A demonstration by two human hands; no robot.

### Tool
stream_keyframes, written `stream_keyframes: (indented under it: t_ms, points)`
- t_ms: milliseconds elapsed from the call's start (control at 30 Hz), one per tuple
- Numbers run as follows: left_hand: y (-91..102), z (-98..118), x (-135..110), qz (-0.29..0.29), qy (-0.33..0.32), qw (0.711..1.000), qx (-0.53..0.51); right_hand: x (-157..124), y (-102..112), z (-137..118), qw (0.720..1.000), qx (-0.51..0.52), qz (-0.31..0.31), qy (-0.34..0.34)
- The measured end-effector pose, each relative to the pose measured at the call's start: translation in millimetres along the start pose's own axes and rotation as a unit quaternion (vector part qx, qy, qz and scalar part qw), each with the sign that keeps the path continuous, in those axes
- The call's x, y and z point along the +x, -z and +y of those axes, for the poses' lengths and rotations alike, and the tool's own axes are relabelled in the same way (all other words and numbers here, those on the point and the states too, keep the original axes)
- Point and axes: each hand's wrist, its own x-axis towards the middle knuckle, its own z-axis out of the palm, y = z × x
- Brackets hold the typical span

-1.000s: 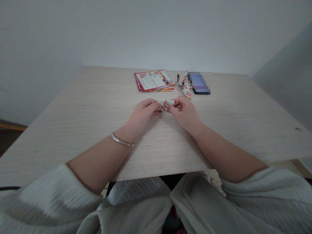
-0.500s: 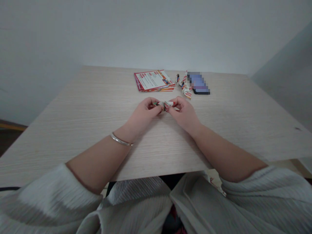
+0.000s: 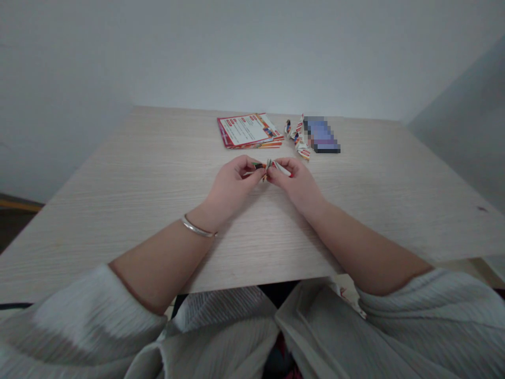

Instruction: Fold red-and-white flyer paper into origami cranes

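Between my two hands is a small folded piece of printed paper (image 3: 270, 164), white with red, green and dark print. My left hand (image 3: 232, 179) pinches its left end between thumb and fingers. On the other side my right hand (image 3: 295, 179) grips the right end, its thumb pressed near the gathered middle. Both hands are close together above the table (image 3: 252, 247), and part of the paper is hidden by the fingers. Beyond them lie several twisted, folded pieces of similar printed paper (image 3: 302, 147).
A stack of printed leaflets (image 3: 248, 130) with red borders lies at the back of the table. Right of the folded pieces is a phone (image 3: 322, 134), its screen blurred out. A wall (image 3: 252, 52) rises behind the table's far edge.
The paper has turned and bent a little between my fingers, with more of its white right end showing over my right hand. My hands have shifted only slightly.
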Motion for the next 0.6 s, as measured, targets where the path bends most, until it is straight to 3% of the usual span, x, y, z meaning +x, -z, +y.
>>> stream_keyframes:
  t_ms: [100,333,433,600]
  points:
    - [-0.6,-5,2,-0.003,-0.012,1.000,-0.021,-2,-1,-2,0.998,0.045,-0.016,-0.031]
    - [-5.7,-4,1,0.072,-0.012,0.997,-0.009,-3,-10,-2,0.989,0.135,-0.027,-0.061]
    - [-6.1,-4,2,0.063,-0.021,0.998,0.016,-6,-11,-6,0.988,0.137,-0.020,-0.075]
    - [-5.6,-13,5,0.031,0.032,0.998,-0.043,-6,-11,-8,0.981,0.170,-0.020,-0.090]
